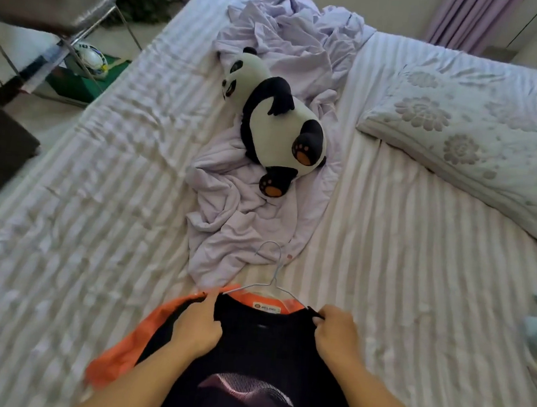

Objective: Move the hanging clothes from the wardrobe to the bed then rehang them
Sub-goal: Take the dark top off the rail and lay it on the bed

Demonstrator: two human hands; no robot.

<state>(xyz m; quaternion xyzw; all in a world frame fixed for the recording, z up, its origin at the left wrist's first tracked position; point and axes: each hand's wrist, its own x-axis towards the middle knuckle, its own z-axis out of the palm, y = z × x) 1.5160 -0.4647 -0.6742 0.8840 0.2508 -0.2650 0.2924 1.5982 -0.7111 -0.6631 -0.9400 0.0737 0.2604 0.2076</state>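
While both hands work at the shoulders of the black shirt [263, 350], I can see the left hand [198, 324] gripping the cloth at the left side of the neckline, fingers curled into the fabric, and the right hand [336, 333] pinching the dark edge at the right shoulder. That shirt, black with orange sleeves and a pale print on its chest, lies flat on the near part of the bed [417, 283], collar pointing away from me. A thin wire hanger [269, 279] sits in the neck opening, its hook lying on the striped sheet just beyond the collar and touching the near end of a crumpled lilac sheet [242, 227]. Farther off on that sheet lies a plush panda [278, 119], and a flowered pillow [479, 141] lies at the far right. A folding chair [50, 2] stands off the bed at the far left. My reading is that the shirt is being seated on or worked off the hanger; I cannot tell which. What worries me is the wire itself: a light hanger can twist under an uneven pull, so one shoulder slips off. Its hook could also snag the loose lilac sheet when lifted and drag it along.
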